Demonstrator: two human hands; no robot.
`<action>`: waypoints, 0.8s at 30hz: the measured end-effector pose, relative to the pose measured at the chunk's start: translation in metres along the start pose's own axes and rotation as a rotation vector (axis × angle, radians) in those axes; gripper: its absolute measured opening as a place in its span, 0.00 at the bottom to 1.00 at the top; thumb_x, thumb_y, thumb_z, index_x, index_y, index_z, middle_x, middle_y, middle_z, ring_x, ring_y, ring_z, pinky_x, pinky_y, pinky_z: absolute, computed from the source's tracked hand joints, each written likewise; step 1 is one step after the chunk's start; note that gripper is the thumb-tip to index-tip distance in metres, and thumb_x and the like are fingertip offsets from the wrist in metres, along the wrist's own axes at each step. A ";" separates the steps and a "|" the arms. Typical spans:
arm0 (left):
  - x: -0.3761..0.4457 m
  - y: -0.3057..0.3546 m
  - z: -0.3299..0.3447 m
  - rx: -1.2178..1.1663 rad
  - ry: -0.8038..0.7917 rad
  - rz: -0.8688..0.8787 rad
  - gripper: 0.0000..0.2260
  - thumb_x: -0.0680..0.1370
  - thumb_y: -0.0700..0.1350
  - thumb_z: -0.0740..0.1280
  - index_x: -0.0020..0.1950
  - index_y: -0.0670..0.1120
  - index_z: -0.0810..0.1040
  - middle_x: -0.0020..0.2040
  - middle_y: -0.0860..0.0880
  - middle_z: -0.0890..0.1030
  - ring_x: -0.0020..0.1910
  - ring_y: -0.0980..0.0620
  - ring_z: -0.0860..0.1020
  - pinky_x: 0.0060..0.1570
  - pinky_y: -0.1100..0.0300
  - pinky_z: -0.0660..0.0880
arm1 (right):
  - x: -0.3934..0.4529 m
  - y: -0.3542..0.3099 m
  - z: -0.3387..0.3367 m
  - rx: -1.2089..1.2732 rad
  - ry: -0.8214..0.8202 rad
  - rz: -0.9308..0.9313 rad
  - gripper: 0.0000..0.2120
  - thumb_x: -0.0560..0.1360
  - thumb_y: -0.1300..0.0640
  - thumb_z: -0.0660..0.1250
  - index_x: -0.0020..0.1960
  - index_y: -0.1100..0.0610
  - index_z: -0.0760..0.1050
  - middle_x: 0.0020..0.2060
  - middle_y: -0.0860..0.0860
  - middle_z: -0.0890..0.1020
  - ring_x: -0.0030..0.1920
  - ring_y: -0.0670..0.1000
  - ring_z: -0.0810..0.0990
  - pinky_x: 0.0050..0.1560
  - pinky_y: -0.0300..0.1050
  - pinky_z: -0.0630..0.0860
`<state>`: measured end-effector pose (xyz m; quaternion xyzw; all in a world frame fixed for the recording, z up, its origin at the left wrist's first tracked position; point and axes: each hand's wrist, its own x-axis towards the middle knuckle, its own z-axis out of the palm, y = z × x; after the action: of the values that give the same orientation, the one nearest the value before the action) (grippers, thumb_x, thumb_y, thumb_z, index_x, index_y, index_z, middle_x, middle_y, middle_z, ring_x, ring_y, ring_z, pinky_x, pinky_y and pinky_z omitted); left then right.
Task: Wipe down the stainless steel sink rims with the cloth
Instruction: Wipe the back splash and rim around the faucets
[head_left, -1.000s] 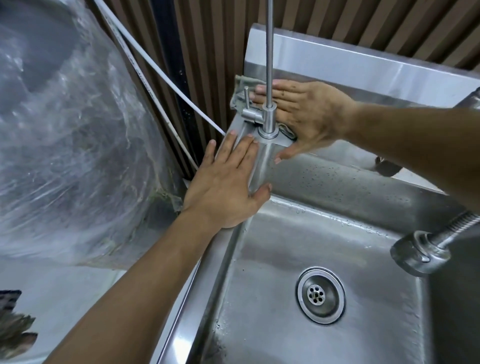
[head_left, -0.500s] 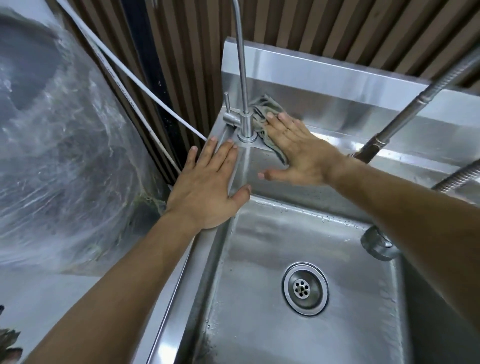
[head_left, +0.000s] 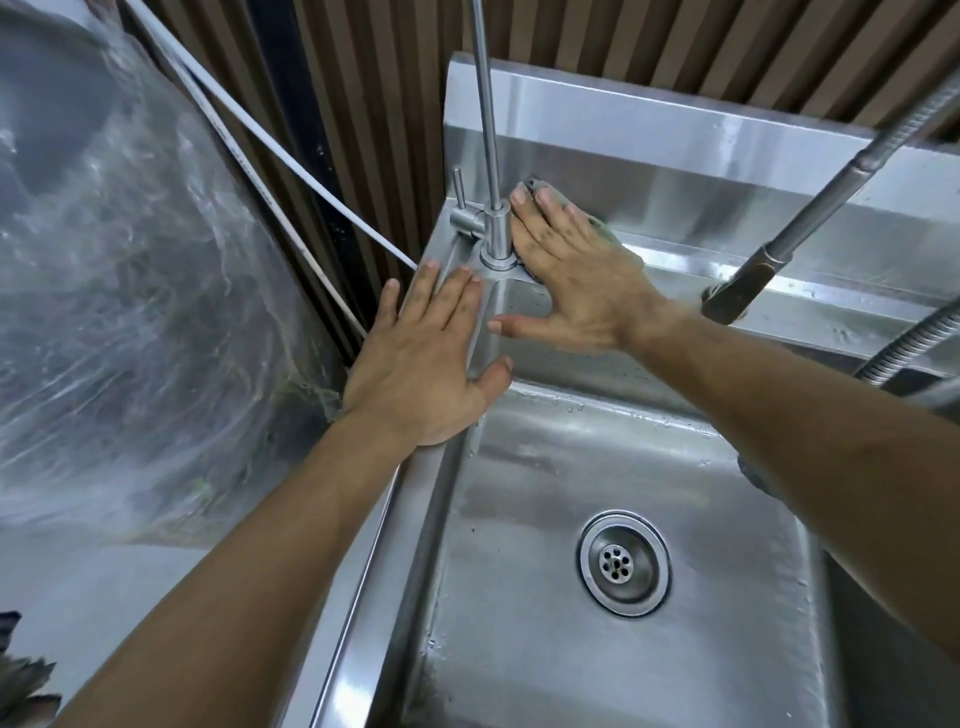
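So the right hand (head_left: 576, 275) is flat, fingers straight, pressing the cloth (head_left: 602, 231) down on the back rim (head_left: 779, 291) of the sink, right beside the base of the thin tap (head_left: 493, 228). Only a greyish edge of the cloth peeks out past the fingertips and along the far side of the hand. The left hand (head_left: 426, 358) is also spread flat, holding nothing, palm resting on the left rim (head_left: 363, 597) at the back corner, thumb hanging over the basin side.

Going outward: steel basin (head_left: 519, 597) with water drops and streaks, round drain (head_left: 623, 562) in the bottom, a shiny splashback (head_left: 675, 119) behind, and a flexible spray hose (head_left: 831, 208) coming in from the right. Wall is brown vertical slats (head_left: 675, 36), two white cables (head_left: 291, 156) run diagonally across it, and a big thing wrapped in clear plastic (head_left: 130, 286) sits left of the sink.

Compared to half a second ago, the right hand has slid the cloth tighter in against the tap and less of the cloth shows now. A second ago it was reaching round behind the tap. Left hand hasn't really budged
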<state>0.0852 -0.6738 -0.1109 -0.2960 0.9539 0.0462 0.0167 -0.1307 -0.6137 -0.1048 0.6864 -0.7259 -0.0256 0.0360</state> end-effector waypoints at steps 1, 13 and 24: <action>-0.001 0.000 0.000 -0.002 -0.001 0.002 0.39 0.81 0.68 0.46 0.85 0.48 0.41 0.85 0.50 0.41 0.83 0.48 0.35 0.81 0.43 0.38 | -0.004 0.001 0.000 0.008 -0.010 0.006 0.54 0.74 0.19 0.46 0.84 0.55 0.36 0.84 0.53 0.38 0.83 0.53 0.35 0.83 0.53 0.39; 0.001 0.001 -0.001 -0.008 0.007 -0.001 0.38 0.82 0.68 0.47 0.85 0.48 0.42 0.85 0.51 0.41 0.83 0.48 0.36 0.81 0.43 0.39 | -0.003 -0.013 0.002 0.118 0.008 0.095 0.49 0.78 0.26 0.54 0.85 0.55 0.42 0.84 0.51 0.43 0.84 0.52 0.39 0.83 0.53 0.40; 0.027 0.002 -0.005 -0.054 0.176 0.051 0.28 0.81 0.54 0.51 0.76 0.40 0.68 0.77 0.42 0.69 0.76 0.39 0.66 0.76 0.41 0.61 | -0.006 -0.048 0.007 0.246 0.128 0.462 0.29 0.86 0.46 0.45 0.85 0.53 0.50 0.84 0.51 0.49 0.84 0.59 0.42 0.83 0.55 0.40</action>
<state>0.0621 -0.6882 -0.1075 -0.2751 0.9573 0.0459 -0.0765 -0.0831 -0.6102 -0.1163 0.5020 -0.8572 0.1152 0.0033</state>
